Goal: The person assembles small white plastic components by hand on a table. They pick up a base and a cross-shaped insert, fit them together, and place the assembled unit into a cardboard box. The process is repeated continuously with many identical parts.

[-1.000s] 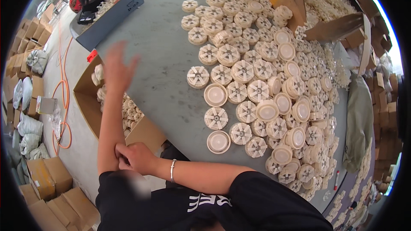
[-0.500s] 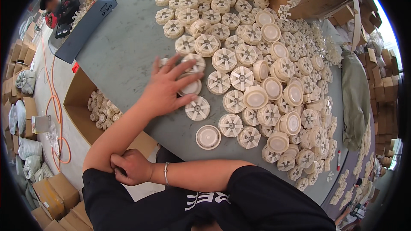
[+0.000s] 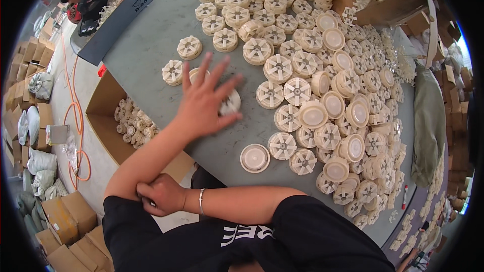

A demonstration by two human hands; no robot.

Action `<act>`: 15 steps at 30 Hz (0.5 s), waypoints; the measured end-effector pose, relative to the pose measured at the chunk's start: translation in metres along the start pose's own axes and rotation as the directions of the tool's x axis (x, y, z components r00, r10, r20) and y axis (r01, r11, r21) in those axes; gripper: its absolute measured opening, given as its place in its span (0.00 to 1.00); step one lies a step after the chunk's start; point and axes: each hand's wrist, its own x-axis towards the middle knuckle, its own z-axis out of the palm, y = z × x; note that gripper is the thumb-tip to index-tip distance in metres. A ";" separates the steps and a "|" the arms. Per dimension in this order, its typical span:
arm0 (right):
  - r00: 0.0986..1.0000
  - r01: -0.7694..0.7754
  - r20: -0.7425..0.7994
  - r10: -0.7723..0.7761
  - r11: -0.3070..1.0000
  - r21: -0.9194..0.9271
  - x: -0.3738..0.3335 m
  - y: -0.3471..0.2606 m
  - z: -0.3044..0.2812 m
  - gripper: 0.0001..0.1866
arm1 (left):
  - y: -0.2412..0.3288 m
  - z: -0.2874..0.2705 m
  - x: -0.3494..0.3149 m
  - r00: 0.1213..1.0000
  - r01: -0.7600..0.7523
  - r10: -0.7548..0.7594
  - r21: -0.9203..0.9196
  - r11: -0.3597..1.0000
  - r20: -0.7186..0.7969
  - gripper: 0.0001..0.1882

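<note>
Left hand: your left hand point(image 3: 201, 103) lies flat on the grey surface point(image 3: 151, 45), fingers point(image 3: 222, 73) spread wide apart, clamped on nothing.
Thing under it: a cream round part point(image 3: 231, 103) shows at the fingertip side of your palm, touched and partly covered; another cream part point(image 3: 197, 74) peeks out between your fingers.
Right hand: your right hand point(image 3: 159, 195) is folded across your body, fingers curled together against your left elbow, holding no part.
Sorted so far, as it looks: the open cardboard box point(image 3: 103, 106) just beside the surface's edge holds a modest heap of cream parts point(image 3: 133, 123), with much of its floor bare.
Left to handle: the big spread of ribbed discs and caps point(image 3: 322, 90) covers most of the surface to your right, so I judge the work is early.
Nearest loose pieces: one smooth cap point(image 3: 254, 157) sits alone near your edge; a ribbed disc point(image 3: 173, 72) lies just left of your fingers.
</note>
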 end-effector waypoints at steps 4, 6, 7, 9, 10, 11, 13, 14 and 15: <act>0.992 -0.086 -0.096 0.086 0.996 -0.003 0.016 0.007 -0.009 0.12 | -0.051 0.006 0.017 0.987 0.154 -0.148 0.099 0.983 -0.064 0.44; 0.993 -0.058 -0.102 0.061 0.998 0.035 0.026 0.005 -0.018 0.10 | -0.067 0.004 0.016 0.970 0.242 -0.243 0.083 0.967 0.005 0.43; 0.993 -0.030 -0.116 0.035 0.999 0.038 0.033 0.002 -0.025 0.09 | -0.069 0.003 0.015 0.964 0.268 -0.266 0.080 0.960 -0.031 0.42; 0.978 0.059 -0.195 -0.079 0.992 -0.107 0.057 0.003 -0.054 0.07 | -0.076 0.003 0.012 0.958 0.288 -0.287 0.061 0.956 -0.025 0.40; 0.954 0.117 -0.239 -0.180 0.959 -0.258 0.077 0.012 -0.082 0.06 | -0.085 0.008 0.015 0.952 0.304 -0.302 0.047 0.952 -0.040 0.40; 0.971 -0.121 -0.237 0.040 0.934 -0.337 0.090 0.019 -0.113 0.07 | -0.094 0.020 0.012 0.951 0.301 -0.291 0.087 0.950 -0.107 0.40; 0.919 -0.388 -0.266 0.291 0.783 -0.485 0.134 0.044 -0.178 0.17 | -0.106 0.045 0.001 0.941 0.303 -0.266 0.169 0.938 -0.209 0.40; 0.928 -0.331 -0.180 0.325 0.501 -0.800 0.139 0.058 -0.210 0.23 | -0.101 0.043 0.001 0.936 0.319 -0.286 0.151 0.936 -0.204 0.41; 0.929 -0.294 -0.179 0.322 0.355 -0.887 0.136 0.075 -0.241 0.24 | -0.088 0.033 0.015 0.934 0.313 -0.282 0.128 0.941 -0.218 0.42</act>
